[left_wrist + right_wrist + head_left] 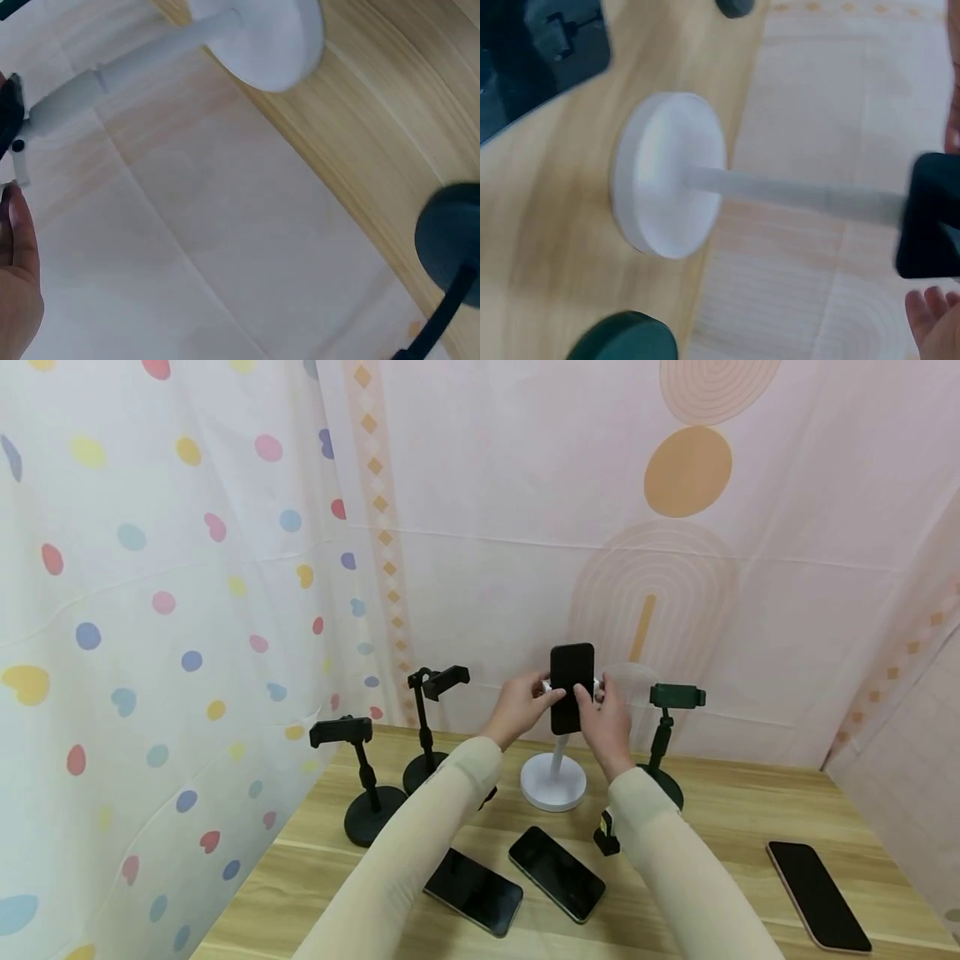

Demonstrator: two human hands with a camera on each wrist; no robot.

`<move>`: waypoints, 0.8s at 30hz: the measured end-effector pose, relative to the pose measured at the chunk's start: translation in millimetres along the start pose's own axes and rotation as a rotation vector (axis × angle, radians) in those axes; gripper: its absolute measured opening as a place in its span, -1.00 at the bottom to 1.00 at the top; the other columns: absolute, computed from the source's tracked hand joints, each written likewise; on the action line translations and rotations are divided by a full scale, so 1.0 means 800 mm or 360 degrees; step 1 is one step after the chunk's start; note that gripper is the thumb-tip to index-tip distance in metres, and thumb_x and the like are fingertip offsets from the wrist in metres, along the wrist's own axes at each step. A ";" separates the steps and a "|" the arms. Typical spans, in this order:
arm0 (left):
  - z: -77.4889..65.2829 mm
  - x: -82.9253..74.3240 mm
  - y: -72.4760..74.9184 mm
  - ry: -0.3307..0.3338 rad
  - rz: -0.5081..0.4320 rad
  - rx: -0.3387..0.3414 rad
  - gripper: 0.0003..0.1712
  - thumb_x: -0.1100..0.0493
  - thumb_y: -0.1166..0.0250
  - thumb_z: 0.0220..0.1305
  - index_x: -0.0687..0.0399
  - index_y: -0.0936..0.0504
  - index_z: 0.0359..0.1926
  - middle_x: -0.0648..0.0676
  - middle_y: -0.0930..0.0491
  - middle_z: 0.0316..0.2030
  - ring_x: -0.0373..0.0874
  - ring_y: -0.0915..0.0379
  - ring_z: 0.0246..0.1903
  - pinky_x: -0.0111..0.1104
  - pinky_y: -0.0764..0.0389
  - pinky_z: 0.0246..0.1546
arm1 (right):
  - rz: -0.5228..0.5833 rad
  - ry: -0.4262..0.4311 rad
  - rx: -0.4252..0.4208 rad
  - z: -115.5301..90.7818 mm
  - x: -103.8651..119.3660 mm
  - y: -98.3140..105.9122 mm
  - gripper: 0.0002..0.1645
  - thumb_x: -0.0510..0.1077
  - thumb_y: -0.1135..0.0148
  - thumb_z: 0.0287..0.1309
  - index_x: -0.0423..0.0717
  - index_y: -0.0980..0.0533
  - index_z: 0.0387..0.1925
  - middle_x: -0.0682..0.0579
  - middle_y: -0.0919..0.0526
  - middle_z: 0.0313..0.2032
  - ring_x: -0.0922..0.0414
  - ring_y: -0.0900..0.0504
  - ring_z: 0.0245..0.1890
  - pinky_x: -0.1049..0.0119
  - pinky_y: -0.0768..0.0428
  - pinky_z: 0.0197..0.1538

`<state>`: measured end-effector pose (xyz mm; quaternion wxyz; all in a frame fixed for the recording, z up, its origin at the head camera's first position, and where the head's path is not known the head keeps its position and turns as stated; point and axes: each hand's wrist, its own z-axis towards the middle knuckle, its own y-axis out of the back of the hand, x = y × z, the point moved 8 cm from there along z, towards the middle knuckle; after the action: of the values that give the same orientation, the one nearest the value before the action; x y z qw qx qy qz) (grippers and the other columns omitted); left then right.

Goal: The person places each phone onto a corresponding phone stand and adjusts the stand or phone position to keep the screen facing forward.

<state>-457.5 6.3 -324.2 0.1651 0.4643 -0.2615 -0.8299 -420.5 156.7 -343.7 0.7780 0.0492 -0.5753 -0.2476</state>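
A black smartphone (pixel 572 672) stands upright at the head of a white phone stand (pixel 553 785), whose round base rests on the table. My left hand (pixel 521 703) grips it from the left, thumb on the phone's front and fingers by the white clamp end. From the right, my right hand (pixel 606 725) holds it with the thumb pressed on the screen side and fingers behind the edge. The wrist views show the stand's pole (pixel 780 191) and the phone's dark lower end (pixel 930 217). Most of the clamp is hidden behind the phone.
Two black phone stands (pixel 367 810) (pixel 423 768) are on the left, and a dark green stand (pixel 677 696) is behind my right wrist. Two phones (pixel 474 892) (pixel 557 872) lie in front, another phone (pixel 817 895) at far right. A patterned curtain (pixel 487 568) hangs behind the table.
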 end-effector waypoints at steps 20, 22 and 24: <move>0.002 0.009 0.003 0.0180 -0.0203 0.0077 -0.57 0.06 -0.18 0.47 0.09 -0.54 0.27 0.10 -0.61 0.09 -0.08 -0.50 -0.02 -0.21 -0.53 0.04 | 0.0148 -0.0167 0.0123 0.012 -0.002 0.002 -0.40 0.02 -0.10 0.46 -0.09 -0.33 0.42 -0.12 -0.43 0.31 -0.07 -0.46 0.25 0.02 -0.51 0.18; 0.000 0.010 0.002 0.0206 -0.0233 0.0082 -0.57 0.06 -0.18 0.47 0.08 -0.53 0.27 0.09 -0.59 0.12 -0.09 -0.50 0.04 -0.20 -0.52 0.08 | 0.0139 -0.0156 0.0121 0.012 -0.002 0.002 -0.40 0.02 -0.11 0.46 -0.08 -0.33 0.42 -0.11 -0.43 0.32 -0.06 -0.46 0.25 0.03 -0.51 0.18; 0.000 0.012 0.001 0.0227 -0.0259 0.0086 -0.57 0.06 -0.18 0.47 0.08 -0.53 0.27 0.09 -0.57 0.15 -0.08 -0.48 0.11 -0.19 -0.50 0.12 | 0.0136 -0.0152 0.0118 0.012 -0.002 0.002 -0.40 0.01 -0.11 0.46 -0.08 -0.33 0.42 -0.11 -0.43 0.32 -0.06 -0.46 0.25 0.02 -0.51 0.17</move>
<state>-462.4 0.3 -330.2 0.1028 0.5461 -0.2329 -0.7981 -429.7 160.6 -341.5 0.7572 0.0415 -0.6221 -0.1946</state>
